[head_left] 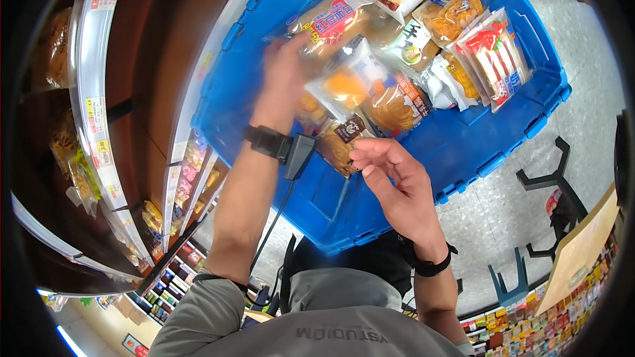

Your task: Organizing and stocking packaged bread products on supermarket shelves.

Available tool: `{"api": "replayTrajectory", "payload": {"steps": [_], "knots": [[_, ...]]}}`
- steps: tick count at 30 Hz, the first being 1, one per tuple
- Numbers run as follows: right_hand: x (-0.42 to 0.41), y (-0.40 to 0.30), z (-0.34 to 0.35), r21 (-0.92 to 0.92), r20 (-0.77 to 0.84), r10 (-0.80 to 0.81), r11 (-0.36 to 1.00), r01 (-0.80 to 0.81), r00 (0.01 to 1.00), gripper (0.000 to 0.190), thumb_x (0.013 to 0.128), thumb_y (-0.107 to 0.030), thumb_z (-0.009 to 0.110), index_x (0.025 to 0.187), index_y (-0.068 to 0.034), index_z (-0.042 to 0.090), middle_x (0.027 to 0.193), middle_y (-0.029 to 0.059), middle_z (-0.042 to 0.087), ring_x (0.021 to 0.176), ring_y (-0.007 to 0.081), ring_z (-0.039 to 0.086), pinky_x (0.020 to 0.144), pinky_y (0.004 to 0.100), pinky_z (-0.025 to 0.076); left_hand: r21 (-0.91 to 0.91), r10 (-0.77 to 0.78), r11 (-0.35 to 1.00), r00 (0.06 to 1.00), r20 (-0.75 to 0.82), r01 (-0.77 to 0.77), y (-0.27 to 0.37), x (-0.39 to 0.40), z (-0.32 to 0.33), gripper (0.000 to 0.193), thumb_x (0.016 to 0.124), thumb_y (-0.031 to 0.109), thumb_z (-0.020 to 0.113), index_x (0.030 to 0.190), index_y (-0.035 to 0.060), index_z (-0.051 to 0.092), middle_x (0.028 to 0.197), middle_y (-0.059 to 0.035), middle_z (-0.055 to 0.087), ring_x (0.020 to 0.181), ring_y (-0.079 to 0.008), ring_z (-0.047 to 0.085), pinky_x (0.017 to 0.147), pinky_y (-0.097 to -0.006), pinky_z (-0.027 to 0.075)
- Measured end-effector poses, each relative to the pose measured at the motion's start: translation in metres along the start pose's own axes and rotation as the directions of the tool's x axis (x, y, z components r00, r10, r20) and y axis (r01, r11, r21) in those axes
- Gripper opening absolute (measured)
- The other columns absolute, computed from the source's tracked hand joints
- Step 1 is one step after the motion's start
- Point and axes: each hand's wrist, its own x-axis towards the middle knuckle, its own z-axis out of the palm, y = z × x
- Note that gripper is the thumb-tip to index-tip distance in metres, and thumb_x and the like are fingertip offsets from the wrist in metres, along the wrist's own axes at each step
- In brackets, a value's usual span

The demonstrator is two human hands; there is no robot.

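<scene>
My left hand (288, 72), blurred, reaches to the near-left end of a clear-wrapped long bread (330, 27) with a pink label. Its fingertips are at the wrapper; whether they grip it is unclear. My right hand (399, 186) is raised over the near part of a blue plastic tote (476, 144), fingers curled loosely and apart, holding nothing. Just beyond its fingertips is a packaged bun with a brown label (342, 146). Close by lie a white-and-clear pastry pack (345, 84) and a round bun with an orange label (397, 104).
Strawberry-printed sandwich packs (498, 64) and a wrapped orange-brown bread (451, 12) lie at the tote's right. Store shelves (154, 59) with price strips run along the left. A black metal stand (555, 173) and a wooden board (578, 253) are at the right.
</scene>
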Motion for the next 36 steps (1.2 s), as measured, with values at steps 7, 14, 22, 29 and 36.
{"api": "replayTrajectory", "payload": {"steps": [7,14,22,29,36], "knots": [[-0.003,-0.005,0.006,0.011,0.025,-0.005,1.000,0.005,1.000,0.027,0.090,-0.003,0.059,0.117,-0.002,0.059,0.102,0.0097,0.067,0.095,0.0148,0.064,0.084,0.0293,0.051,0.074,-0.042,0.997,0.946,0.321,0.019,-0.001,0.007,-0.047,0.027,0.084,0.013,0.068,0.108,0.0066,0.057,0.107,-0.0073,0.056,0.105,-0.0257,0.055,0.088,-0.0449,0.048],[-0.005,-0.004,0.010,0.010,0.047,-0.023,1.000,0.023,0.999,0.028,0.090,-0.003,0.059,0.117,-0.003,0.059,0.104,0.0096,0.067,0.095,0.0154,0.064,0.084,0.0297,0.051,-0.077,-0.114,0.989,0.985,0.132,0.125,0.027,-0.053,-0.066,0.033,0.085,0.012,0.066,0.115,0.0093,0.053,0.114,-0.0089,0.054,0.109,-0.0274,0.054,0.098,-0.0525,0.041],[-0.014,0.000,0.015,-0.049,0.023,0.036,0.998,-0.035,0.999,0.047,0.085,-0.006,0.067,0.129,-0.004,0.050,0.115,0.0110,0.063,0.102,0.0177,0.061,0.087,0.0310,0.050,-0.273,-0.075,0.948,0.951,0.301,0.162,0.049,-0.131,-0.111,0.048,0.085,0.017,0.067,0.127,0.0034,0.048,0.129,-0.0130,0.055,0.122,-0.0286,0.050,0.107,-0.0493,0.036],[-0.027,0.006,0.024,0.084,-0.040,0.069,0.994,-0.065,0.997,0.091,0.065,-0.023,0.087,0.138,-0.002,0.038,0.130,0.0141,0.052,0.116,0.0243,0.054,0.098,0.0377,0.043,-0.294,-0.206,0.884,0.869,0.451,0.362,0.032,-0.175,-0.133,0.076,0.075,0.019,0.074,0.140,0.0010,0.038,0.139,-0.0134,0.048,0.127,-0.0273,0.046,0.109,-0.0447,0.034],[-0.032,0.022,0.045,0.196,0.047,-0.064,0.979,0.053,0.997,0.092,0.060,-0.012,0.089,0.136,-0.002,0.037,0.133,0.0118,0.050,0.124,0.0223,0.048,0.103,0.0374,0.039,-0.321,-0.289,0.804,0.800,0.525,0.501,0.013,-0.206,-0.122,0.087,0.072,0.018,0.077,0.145,0.0041,0.030,0.142,-0.0127,0.045,0.130,-0.0288,0.044,0.110,-0.0462,0.033]]}}
